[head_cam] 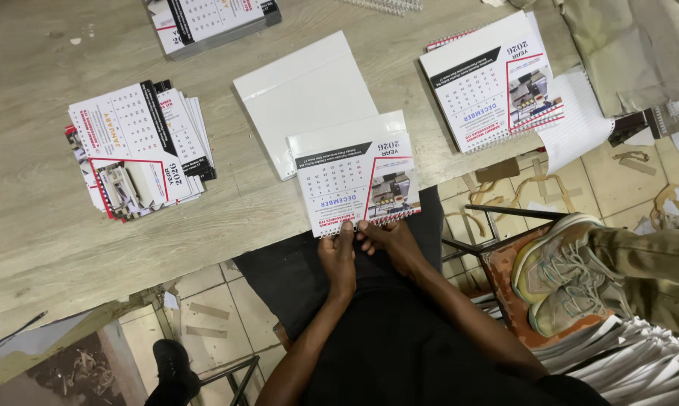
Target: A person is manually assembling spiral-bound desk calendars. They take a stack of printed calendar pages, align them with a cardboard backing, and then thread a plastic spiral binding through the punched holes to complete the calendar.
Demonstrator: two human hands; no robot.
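Observation:
My left hand (339,259) and my right hand (390,242) both pinch the near edge of a desk calendar (354,184), where its wire spiral binding runs. The calendar lies half on the edge of the wooden table (39,233) and half over my lap. Its printed sheets show a month grid and a small photo, with a white backing card behind. Under its far end lies a plain white card (302,90).
A fanned stack of loose calendar sheets (140,146) sits at the left. A bound calendar (497,83) lies at the right, another pile (211,19) at the far edge. Another person's shoes (557,274) rest on a stool at the right, above white sheets (625,361).

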